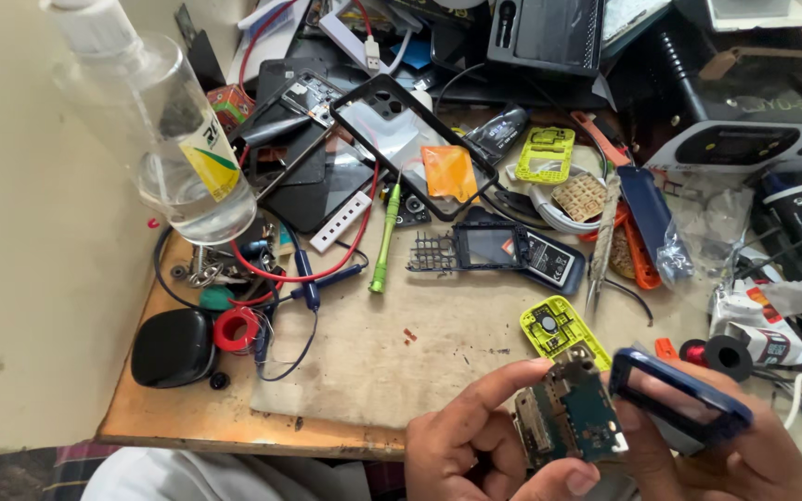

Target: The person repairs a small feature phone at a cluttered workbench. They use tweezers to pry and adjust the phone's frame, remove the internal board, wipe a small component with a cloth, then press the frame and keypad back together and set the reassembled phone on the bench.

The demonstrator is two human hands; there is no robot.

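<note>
Two hands at the near edge of the table (234,417), both busy. Left hand (475,445) gripping a small green circuit board (568,417), thumb along its lower edge and index finger reaching over its top. Right hand (735,455) grasping a dark blue phone frame (679,394), tilted, touching the right side of the circuit board. Just beyond them, flat on the table, a yellow-green phone shell (559,329). Farther off, near the middle, a dark phone body (503,250) with its keypad grid exposed, and left of that a green screwdriver (384,241) lying lengthwise. On the far left, a clear plastic bottle (169,139) standing upright with a little liquid in the bottom. Near left, a black pouch (174,348) just beside a red spool of wire (237,329). Across the far side, heaped black phone frames, cables and cases, too tangled to separate.
</note>
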